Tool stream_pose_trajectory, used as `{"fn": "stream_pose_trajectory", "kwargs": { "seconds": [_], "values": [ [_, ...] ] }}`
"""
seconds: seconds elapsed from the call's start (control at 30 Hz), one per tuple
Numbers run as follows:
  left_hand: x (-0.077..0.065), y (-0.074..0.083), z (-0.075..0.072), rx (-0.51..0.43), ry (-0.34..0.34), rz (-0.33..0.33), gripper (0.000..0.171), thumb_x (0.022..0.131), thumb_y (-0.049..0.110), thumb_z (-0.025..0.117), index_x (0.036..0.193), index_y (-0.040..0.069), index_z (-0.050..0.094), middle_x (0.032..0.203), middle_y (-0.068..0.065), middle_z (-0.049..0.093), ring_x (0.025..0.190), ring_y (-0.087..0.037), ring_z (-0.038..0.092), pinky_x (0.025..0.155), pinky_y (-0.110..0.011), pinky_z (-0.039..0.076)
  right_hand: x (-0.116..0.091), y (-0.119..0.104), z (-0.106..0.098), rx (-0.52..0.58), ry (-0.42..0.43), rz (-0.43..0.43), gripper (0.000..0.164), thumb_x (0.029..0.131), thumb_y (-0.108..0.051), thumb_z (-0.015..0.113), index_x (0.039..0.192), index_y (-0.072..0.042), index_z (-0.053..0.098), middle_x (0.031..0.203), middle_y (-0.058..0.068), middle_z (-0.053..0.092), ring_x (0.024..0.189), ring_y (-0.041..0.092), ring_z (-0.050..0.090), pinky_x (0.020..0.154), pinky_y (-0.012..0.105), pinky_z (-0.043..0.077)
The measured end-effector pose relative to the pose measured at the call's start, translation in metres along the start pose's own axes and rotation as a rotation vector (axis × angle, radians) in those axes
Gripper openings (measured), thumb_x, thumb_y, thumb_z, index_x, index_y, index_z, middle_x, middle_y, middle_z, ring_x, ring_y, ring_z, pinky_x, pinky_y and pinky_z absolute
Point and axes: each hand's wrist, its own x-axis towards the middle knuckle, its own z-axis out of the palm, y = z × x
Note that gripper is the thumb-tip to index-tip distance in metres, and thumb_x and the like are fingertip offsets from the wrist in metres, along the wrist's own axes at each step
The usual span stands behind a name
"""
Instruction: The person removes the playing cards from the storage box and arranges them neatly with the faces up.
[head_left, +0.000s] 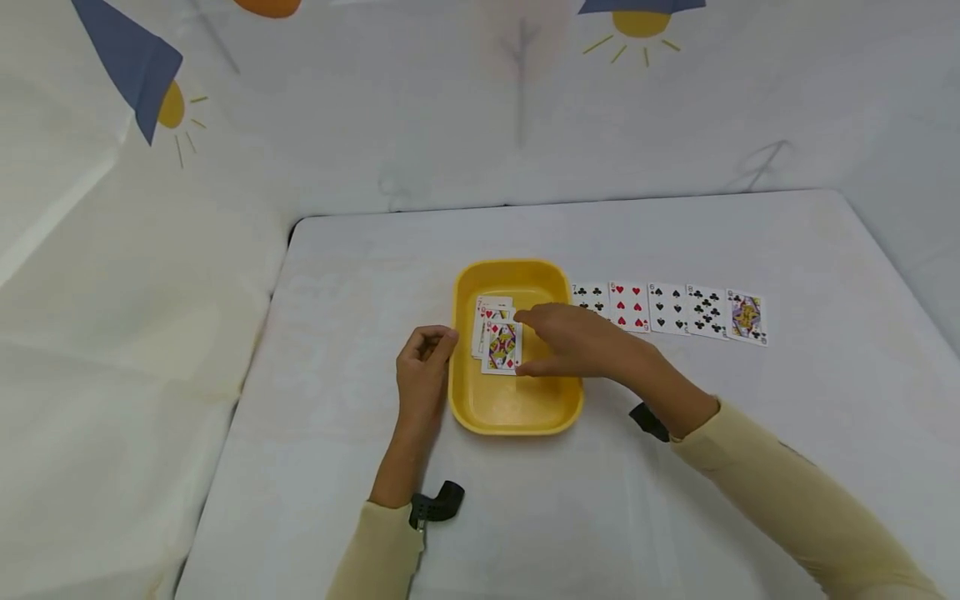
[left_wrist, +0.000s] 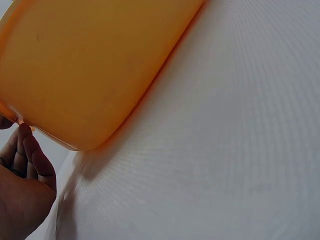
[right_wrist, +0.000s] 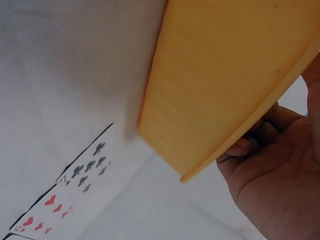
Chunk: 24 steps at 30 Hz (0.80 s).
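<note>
A yellow tray [head_left: 517, 408] stands on the white table with a small overlapping pile of playing cards [head_left: 477, 333] in it. On top is a queen of diamonds [head_left: 501, 346]. My right hand [head_left: 573, 337] reaches over the tray's right rim and holds this card at its right end, thumb at the lower corner and fingers at the upper one. The right wrist view shows the hand [right_wrist: 280, 175] beyond the tray wall, its fingertips partly hidden. My left hand [head_left: 423, 371] pinches the tray's left rim; its curled fingers [left_wrist: 37, 155] show there in the left wrist view.
Right of the tray runs a face-up row of cards: a seven of clubs [head_left: 589, 296], a six of hearts [head_left: 628, 307], a six of spades [head_left: 667, 308], an eight of clubs [head_left: 706, 312] and a queen [head_left: 747, 317]. White fabric walls [head_left: 450, 117] enclose the table [head_left: 337, 292].
</note>
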Motion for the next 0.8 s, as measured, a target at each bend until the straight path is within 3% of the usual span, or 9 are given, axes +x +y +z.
{"fn": "stream_pose_trajectory", "kwargs": {
  "seconds": [0.1,0.33,0.57,0.8],
  "values": [
    [0.000,-0.001,0.001,0.011,0.003,0.011,0.025,0.092,0.029,0.073,0.104,0.007,0.067,0.100,-0.010,0.062,0.089,-0.019,0.058,0.080,-0.025,0.051,0.006,-0.003,0.004,-0.006,-0.009,0.010,0.079,0.083,-0.050,0.078,0.143,-0.005,0.053,0.134,0.013,0.060,0.113,0.025,0.057,0.100,0.044,0.048],
    [-0.003,-0.001,0.004,0.019,-0.001,0.024,0.026,0.092,0.030,0.073,0.104,0.007,0.068,0.101,-0.010,0.063,0.089,-0.019,0.059,0.080,-0.026,0.051,0.016,-0.004,0.010,-0.084,-0.022,0.014,0.078,0.081,-0.049,0.080,0.138,-0.002,0.056,0.116,0.011,0.065,0.096,0.022,0.058,0.092,0.039,0.052],
    [-0.005,0.003,0.003,0.033,-0.007,-0.014,0.025,0.095,0.026,0.071,0.108,0.005,0.066,0.102,-0.007,0.062,0.091,-0.017,0.058,0.080,-0.023,0.050,0.023,-0.006,0.010,-0.136,-0.053,0.035,0.080,0.079,-0.052,0.081,0.135,0.000,0.057,0.108,0.009,0.064,0.089,0.021,0.057,0.085,0.037,0.052],
    [-0.018,0.030,0.007,0.054,-0.011,-0.021,0.019,0.097,0.016,0.067,0.107,0.000,0.064,0.101,-0.007,0.061,0.091,-0.017,0.057,0.080,-0.022,0.050,0.029,-0.007,0.012,-0.164,-0.080,0.071,0.078,0.076,-0.055,0.083,0.126,-0.001,0.059,0.093,0.004,0.059,0.081,0.020,0.053,0.073,0.031,0.048]
  ]
}}
